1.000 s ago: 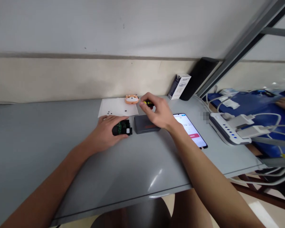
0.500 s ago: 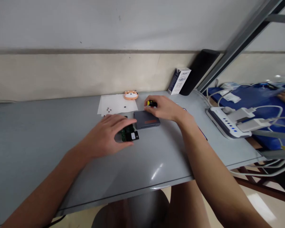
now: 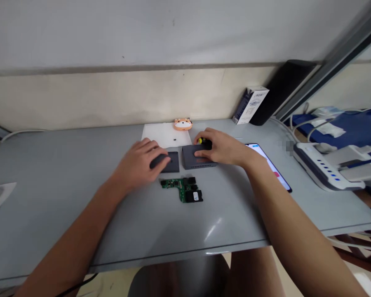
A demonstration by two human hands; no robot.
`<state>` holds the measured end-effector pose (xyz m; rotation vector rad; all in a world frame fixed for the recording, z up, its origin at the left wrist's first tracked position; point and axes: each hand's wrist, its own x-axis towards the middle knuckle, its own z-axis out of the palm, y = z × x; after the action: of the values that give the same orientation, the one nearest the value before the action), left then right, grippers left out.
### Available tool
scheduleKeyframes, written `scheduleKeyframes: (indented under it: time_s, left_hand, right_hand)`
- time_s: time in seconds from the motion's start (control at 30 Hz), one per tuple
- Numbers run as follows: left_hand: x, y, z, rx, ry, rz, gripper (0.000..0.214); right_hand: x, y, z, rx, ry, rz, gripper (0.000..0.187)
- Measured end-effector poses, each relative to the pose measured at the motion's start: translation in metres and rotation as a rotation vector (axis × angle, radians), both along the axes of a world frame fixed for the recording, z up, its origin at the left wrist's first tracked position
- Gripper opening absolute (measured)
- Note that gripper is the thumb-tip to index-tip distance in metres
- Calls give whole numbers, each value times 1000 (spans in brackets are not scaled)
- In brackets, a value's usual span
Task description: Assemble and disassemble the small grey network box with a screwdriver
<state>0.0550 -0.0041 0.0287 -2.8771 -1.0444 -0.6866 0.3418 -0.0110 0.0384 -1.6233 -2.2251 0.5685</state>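
In the head view, my left hand (image 3: pixel 141 164) is at the left part of a dark grey flat plate (image 3: pixel 173 162). Its thumb and fingers close around a dark flat piece (image 3: pixel 157 160); whether this belongs to the plate I cannot tell. My right hand (image 3: pixel 218 145) is wrapped round a black handle with a yellow end (image 3: pixel 200 140), which looks like a screwdriver's. The thumb of that hand rests on a dark grey box-shaped casing (image 3: pixel 190 159) with slots along its front. Nearer me, a green circuit board (image 3: pixel 183 190) with black parts lies on the table.
White paper (image 3: pixel 160 134) with a small dark bit lies behind the plate, beside an orange animal-face case (image 3: pixel 183 124). A phone (image 3: pixel 273 169) sits by my right forearm. A power strip (image 3: pixel 323 167), a white-and-blue box (image 3: pixel 250 105) and a black cylinder (image 3: pixel 281 93) stand at right.
My left hand has moved off the circuit board and closed at the flat plate, leaving the board in full view. My right hand remains at the casing with the handle. The view has shifted left.
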Motion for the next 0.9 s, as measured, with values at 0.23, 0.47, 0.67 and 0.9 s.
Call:
scheduleKeyframes:
  time_s: [0.23,0.47,0.67,0.9]
  left_hand:
    - [-27,19,-9,-215,-19,124,14]
    - [-23,14,-9,-314,-135,160,12]
    - [-27,15,-15,-312,-220,223,11]
    - [-26,15,-20,-320,-304,255,13]
  right_hand:
    - [-15,5,-15,197,-12,-25,18]
    - [-28,1,-29,370,50,-58,22]
    - [-30,-9,-35,575,135,-174,15]
    - [-37,-15,-37,605,60,-197,17]
